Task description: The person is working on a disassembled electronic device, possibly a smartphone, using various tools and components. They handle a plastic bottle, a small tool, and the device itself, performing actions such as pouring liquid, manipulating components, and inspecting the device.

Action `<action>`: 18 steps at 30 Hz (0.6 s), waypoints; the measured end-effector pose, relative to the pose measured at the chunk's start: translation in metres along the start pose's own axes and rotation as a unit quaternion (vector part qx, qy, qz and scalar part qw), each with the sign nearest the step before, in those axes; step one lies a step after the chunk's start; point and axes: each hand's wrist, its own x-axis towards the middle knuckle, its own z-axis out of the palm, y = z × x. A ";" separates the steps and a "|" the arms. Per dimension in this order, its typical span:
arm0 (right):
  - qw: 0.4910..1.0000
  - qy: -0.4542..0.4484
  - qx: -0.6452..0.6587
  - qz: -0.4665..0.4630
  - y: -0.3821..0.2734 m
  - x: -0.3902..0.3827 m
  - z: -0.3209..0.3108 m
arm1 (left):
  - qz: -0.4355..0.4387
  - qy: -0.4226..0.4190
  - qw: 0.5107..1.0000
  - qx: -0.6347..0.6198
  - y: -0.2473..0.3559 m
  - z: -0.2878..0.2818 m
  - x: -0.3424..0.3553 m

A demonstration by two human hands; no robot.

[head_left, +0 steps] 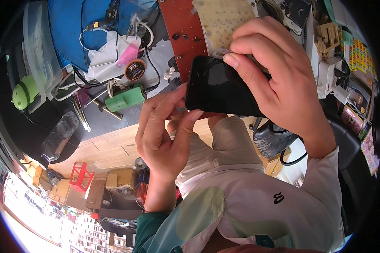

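Note:
A black smartphone, its glossy dark face up, is held over the near edge of the bench. My left hand grips its left end, with the thumb at the lower corner and the fingers at the upper left edge. Across its right part reaches my right hand, thumb and fingertips closed at the far edge on a small whitish piece. I cannot tell what that piece is. The phone's right end is hidden behind my right hand.
Beyond the phone lie a red board with small dark parts and a stained cream pad. At the left are a green cylindrical tool, a round tin, cables, a white mask and a clear bottle.

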 end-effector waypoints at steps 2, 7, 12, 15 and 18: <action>1.000 0.007 0.000 -0.007 0.001 0.000 0.001 | -0.016 -0.001 1.000 0.004 0.002 0.000 -0.001; 1.000 0.013 -0.001 -0.007 0.001 -0.001 0.002 | -0.021 0.002 1.000 0.003 0.002 0.001 -0.002; 0.997 0.031 -0.065 -0.023 -0.002 -0.006 0.003 | -0.028 -0.005 1.000 0.008 0.001 -0.002 -0.003; 0.984 0.063 -0.133 -0.099 0.012 -0.019 0.007 | -0.007 -0.005 1.000 0.006 0.000 -0.001 -0.001; 0.979 0.078 -0.145 -0.123 0.013 -0.021 0.010 | -0.004 -0.006 1.000 0.000 -0.001 -0.002 0.000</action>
